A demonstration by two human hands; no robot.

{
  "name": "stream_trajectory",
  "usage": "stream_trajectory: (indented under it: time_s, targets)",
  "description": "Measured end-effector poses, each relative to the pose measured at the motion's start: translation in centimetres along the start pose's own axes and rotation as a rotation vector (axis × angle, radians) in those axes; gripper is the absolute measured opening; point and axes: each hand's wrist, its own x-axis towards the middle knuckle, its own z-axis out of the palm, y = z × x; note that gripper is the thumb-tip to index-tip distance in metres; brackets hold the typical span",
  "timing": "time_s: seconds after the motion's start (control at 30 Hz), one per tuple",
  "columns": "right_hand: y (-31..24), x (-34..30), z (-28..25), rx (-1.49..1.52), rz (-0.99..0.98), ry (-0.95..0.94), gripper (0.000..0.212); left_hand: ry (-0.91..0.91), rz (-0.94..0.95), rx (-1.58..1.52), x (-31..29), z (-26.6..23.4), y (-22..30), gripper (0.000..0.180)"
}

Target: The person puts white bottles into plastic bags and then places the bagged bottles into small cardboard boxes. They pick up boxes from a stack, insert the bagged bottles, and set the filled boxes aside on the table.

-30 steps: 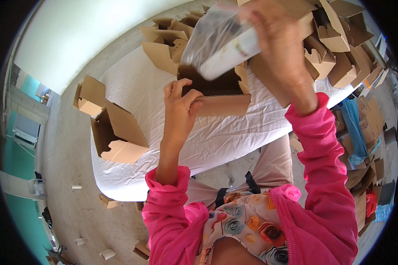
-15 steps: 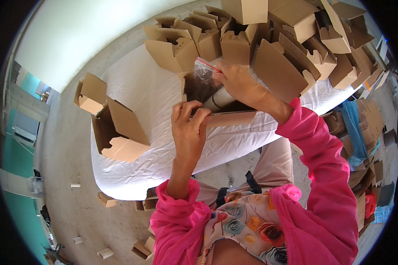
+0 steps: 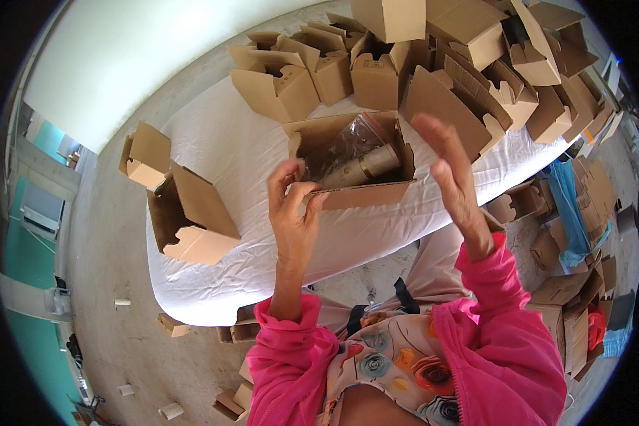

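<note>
An uncapped brown cardboard box point(image 3: 366, 197) stands with its top open on the white-covered table in front of me. Inside it lie a pale cylinder point(image 3: 380, 163) with a brownish band and a clear zip bag point(image 3: 348, 145) with a red strip along its edge. What the bag holds I cannot make out. My left hand point(image 3: 291, 213) grips the box at its near left corner, thumb on the near wall and fingers over the left side. Off the right end of the box, my right hand point(image 3: 453, 177) is raised, empty, its slightly blurred fingers stretched out.
Many open brown boxes point(image 3: 284, 92) crowd the far side and right of the table point(image 3: 220, 121). Two more boxes point(image 3: 199, 220) stand at its left edge. Small white rolls point(image 3: 170, 410) and cartons lie on the floor; blue plastic point(image 3: 568, 206) hangs at the right.
My right hand has let go of the zip bag, which now lies in the box, and has moved right and opened. My left hand stays at the box's corner.
</note>
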Motion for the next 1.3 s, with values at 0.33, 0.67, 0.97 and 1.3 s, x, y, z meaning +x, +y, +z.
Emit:
stream_trajectory:
  time_s: [0.33,0.67,0.97,1.3]
  targets:
    - [1.3,0.0,2.8,0.011,0.145,-0.201,0.072,-0.128,-0.111,-0.077,1.1,0.0,-0.9,0.031]
    - [1.5,2.3,3.3,-0.165,0.306,-0.068,0.060,-0.031,-0.109,0.068,2.2,1.5,-0.8,0.063]
    - [0.6,1.6,3.7,-0.445,0.174,-0.039,0.027,-0.104,-0.254,0.062,1.0,1.8,-1.7,0.031]
    - [3.8,1.1,1.1,-0.158,0.141,-0.445,0.063,-0.078,-0.233,0.045,1.4,2.6,-2.3,0.017]
